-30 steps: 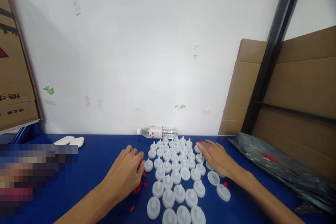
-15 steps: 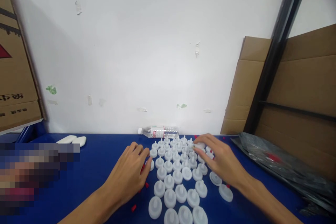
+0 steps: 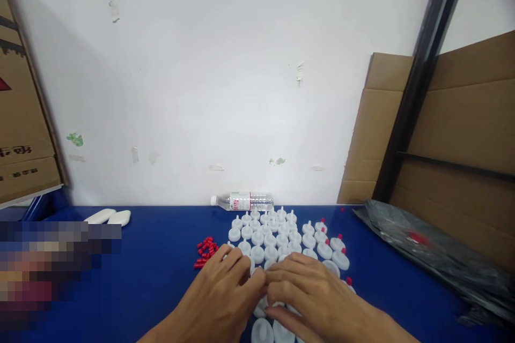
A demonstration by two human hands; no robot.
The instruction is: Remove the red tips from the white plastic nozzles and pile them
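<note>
My left hand (image 3: 225,292) and my right hand (image 3: 301,295) meet over the near part of a group of white round nozzle caps (image 3: 257,253). Both have their fingers curled, with the fingertips touching or almost touching. Whatever is between them is hidden behind the fingers. Beside my left hand lies a small pile of red tip caps (image 3: 207,249). Just beyond my right hand, several white nozzle caps (image 3: 340,259) carry red tips. Most of the white caps in the middle stand spout up with bare spouts; my hands cover some of them.
A clear plastic bottle (image 3: 243,201) lies on its side against the wall. Two white rounded objects (image 3: 119,218) rest at the left on the blue table (image 3: 156,246). Dark plastic bags (image 3: 418,246) are at the right, near cardboard (image 3: 374,128) and a black post (image 3: 410,86).
My right hand has come back from the far right of the caps toward the middle. My left hand has moved right and nearer to meet it, uncovering the red pile.
</note>
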